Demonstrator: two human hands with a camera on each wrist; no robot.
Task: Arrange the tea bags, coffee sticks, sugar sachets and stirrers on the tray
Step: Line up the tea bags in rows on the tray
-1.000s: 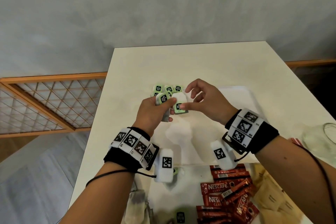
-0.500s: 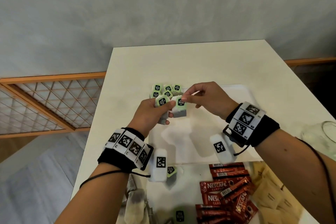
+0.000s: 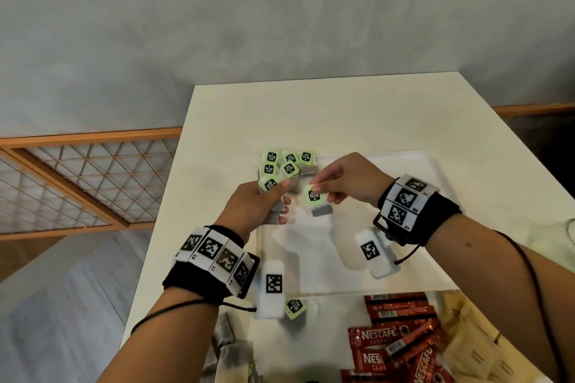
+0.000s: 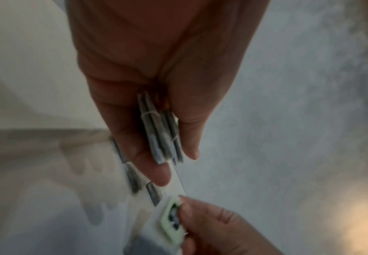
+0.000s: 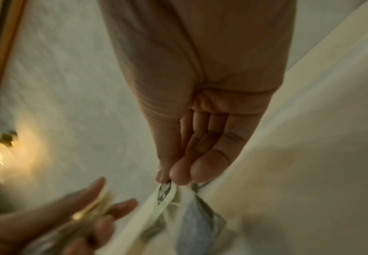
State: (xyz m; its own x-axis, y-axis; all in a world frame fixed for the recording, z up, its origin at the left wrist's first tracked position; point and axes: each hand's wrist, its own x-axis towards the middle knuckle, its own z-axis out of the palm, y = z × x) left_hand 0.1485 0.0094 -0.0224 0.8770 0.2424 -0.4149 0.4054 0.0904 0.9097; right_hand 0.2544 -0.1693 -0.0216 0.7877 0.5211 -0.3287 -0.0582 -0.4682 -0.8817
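Your left hand (image 3: 255, 205) was clenched round a small stack of tea bags (image 4: 161, 136), thumb pressed on the green tag of the top one (image 3: 270, 185) and fingers curled underneath; the left wrist view showed the grey bags edge-on between thumb and fingers, with their strings wrapped round them. Your right hand (image 3: 348, 179) pinched a single tea bag (image 3: 316, 200) by its green tag between thumb and fingertips (image 5: 179, 174), the grey bag hanging below the tag, in the air just right of the left hand's stack and above the white tray (image 3: 429, 165). At the tray's far left corner lay a cluster of tea bags (image 3: 287, 162), green tags up, in two short rows (five tags could be counted, and the bags beneath were mostly hidden). One more tea bag (image 3: 295, 308) lay on the table (image 3: 342, 109) just near of the tray's near edge, beside your left wrist camera. The red coffee sticks (image 3: 401, 339) were heaped on the table near and right, off the tray, with pale sugar sachets (image 3: 466, 348) to their right, touching the heap. A loose pile of grey tea bags (image 3: 230, 351) sat at the near left, partly cut off by your forearm.
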